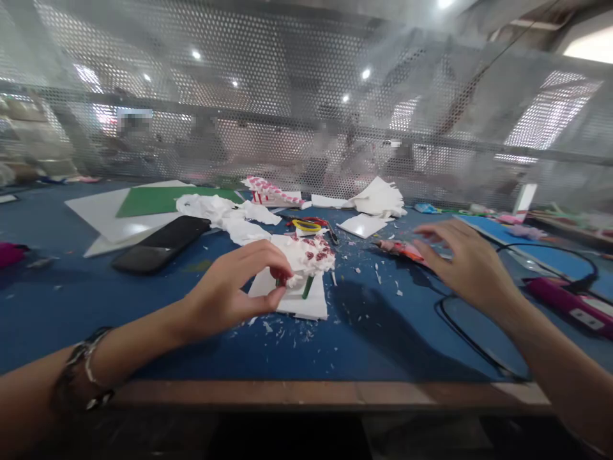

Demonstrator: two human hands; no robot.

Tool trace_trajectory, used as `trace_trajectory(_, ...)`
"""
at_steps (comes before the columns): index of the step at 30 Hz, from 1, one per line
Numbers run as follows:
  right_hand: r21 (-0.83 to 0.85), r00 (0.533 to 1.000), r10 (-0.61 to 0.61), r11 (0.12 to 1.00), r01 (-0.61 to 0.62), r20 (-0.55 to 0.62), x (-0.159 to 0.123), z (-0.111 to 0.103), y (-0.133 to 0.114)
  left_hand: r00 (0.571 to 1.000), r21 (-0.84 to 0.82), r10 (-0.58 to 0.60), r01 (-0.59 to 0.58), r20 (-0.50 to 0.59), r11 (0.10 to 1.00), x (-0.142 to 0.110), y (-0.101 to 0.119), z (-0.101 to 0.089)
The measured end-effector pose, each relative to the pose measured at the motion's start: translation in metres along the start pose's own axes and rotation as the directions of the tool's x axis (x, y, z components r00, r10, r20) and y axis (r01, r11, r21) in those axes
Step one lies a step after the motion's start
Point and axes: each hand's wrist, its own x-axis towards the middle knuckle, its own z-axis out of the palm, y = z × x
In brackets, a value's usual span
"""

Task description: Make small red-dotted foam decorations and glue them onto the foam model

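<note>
A small white craft model (306, 254) with dark red patches and green legs stands on a white foam square (316, 305) in front of me. My left hand (244, 281) grips its left side, thumb and forefinger closed around a green leg; the fingers hide part of it. My right hand (462, 259) hovers at the right, fingers apart and holding nothing. Just left of its fingertips lies an orange-red tool with a pointed tip, like a glue gun (405, 250). Scissors with yellow and red handles (306, 225) lie behind the model.
At left lie a black phone (163, 245), crumpled white paper (211, 207) and a green sheet (167, 200). A magenta power strip (569, 306) and a black cable (472, 345) are at right. White scraps litter the blue table (205, 358). A perforated metal screen (287, 83) stands behind.
</note>
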Motion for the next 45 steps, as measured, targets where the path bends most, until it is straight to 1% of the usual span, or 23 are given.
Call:
trace_trajectory(1, 0.063, 0.999, -0.045, 0.997, 0.044, 0.017, 0.006, -0.008, -0.019, 1.000, -0.004, 0.004, -0.004, 0.016, 1.000, 0.002, 0.003, 0.002)
trace_trajectory(2, 0.222, 0.992, -0.112, 0.970, 0.096, 0.061, 0.012, -0.014, -0.037, 1.000, -0.012, 0.004, -0.004, 0.027, 1.000, 0.003, 0.005, 0.005)
trace_trajectory(4, 0.460, 0.962, -0.251, 0.871, 0.175, 0.108, 0.021, -0.022, -0.067, 0.999, -0.018, -0.004, 0.005, 0.042, 1.000, 0.008, 0.011, 0.008)
trace_trajectory(5, 0.533, 0.946, -0.301, 0.823, 0.194, 0.121, 0.024, -0.024, -0.078, 0.999, -0.010, -0.008, 0.008, 0.048, 1.000, 0.010, 0.013, 0.008)
trace_trajectory(7, 0.615, 0.928, -0.346, 0.765, 0.193, 0.138, 0.029, -0.023, -0.091, 0.998, 0.026, -0.009, 0.008, 0.062, 1.000, 0.015, 0.017, 0.008)
trace_trajectory(9, 0.647, 0.917, -0.366, 0.740, 0.184, 0.158, 0.033, -0.019, -0.095, 0.997, 0.072, -0.003, -0.003, 0.075, 0.997, 0.018, 0.020, 0.007)
trace_trajectory(12, 0.642, 0.904, -0.382, 0.746, 0.180, 0.191, 0.036, -0.015, -0.094, 0.996, 0.124, -0.012, 0.001, 0.088, 0.992, 0.020, 0.022, 0.006)
trace_trajectory(15, 0.629, 0.896, -0.384, 0.759, 0.169, 0.224, 0.037, -0.013, -0.094, 0.995, 0.136, -0.042, 0.030, 0.088, 0.990, 0.021, 0.022, 0.008)
trace_trajectory(20, 0.635, 0.903, -0.355, 0.762, 0.130, 0.242, 0.038, -0.009, -0.094, 0.998, 0.069, -0.034, 0.030, 0.061, 0.997, 0.023, 0.022, 0.009)
trace_trajectory(25, 0.587, 0.917, -0.340, 0.794, 0.161, 0.209, 0.040, -0.001, -0.091, 0.999, -0.012, -0.043, 0.044, 0.019, 0.999, 0.030, 0.018, 0.011)
trace_trajectory(27, 0.595, 0.913, -0.353, 0.786, 0.169, 0.206, 0.040, 0.002, -0.089, 0.999, -0.029, -0.046, 0.047, 0.008, 0.998, 0.033, 0.014, 0.013)
trace_trajectory(30, 0.586, 0.907, -0.365, 0.790, 0.183, 0.209, 0.041, 0.004, -0.086, 0.999, -0.026, -0.045, 0.046, 0.023, 0.999, 0.035, 0.011, 0.013)
trace_trajectory(35, 0.518, 0.894, -0.387, 0.825, 0.226, 0.226, 0.041, 0.004, -0.084, 0.998, 0.034, -0.038, 0.037, 0.055, 0.999, 0.037, 0.012, 0.010)
trace_trajectory(37, 0.490, 0.897, -0.388, 0.836, 0.246, 0.212, 0.041, 0.003, -0.086, 0.997, 0.064, -0.032, 0.028, 0.064, 0.998, 0.039, 0.012, 0.009)
trace_trajectory(40, 0.385, 0.921, -0.368, 0.874, 0.296, 0.126, 0.045, -0.001, -0.089, 0.999, 0.180, -0.033, 0.026, 0.038, 0.983, 0.042, 0.009, 0.006)
trace_trajectory(42, 0.337, 0.917, -0.388, 0.879, 0.337, 0.096, 0.052, -0.002, -0.088, 0.998, 0.264, -0.055, 0.054, -0.006, 0.963, 0.044, 0.005, 0.003)
trace_trajectory(44, 0.358, 0.919, -0.385, 0.873, 0.332, 0.087, 0.061, -0.001, -0.083, 0.996, 0.307, -0.083, 0.090, -0.033, 0.947, 0.046, -0.001, -0.001)
trace_trajectory(45, 0.386, 0.935, -0.349, 0.873, 0.298, 0.069, 0.065, 0.001, -0.079, 0.995, 0.317, -0.095, 0.100, -0.032, 0.943, 0.047, -0.003, -0.003)
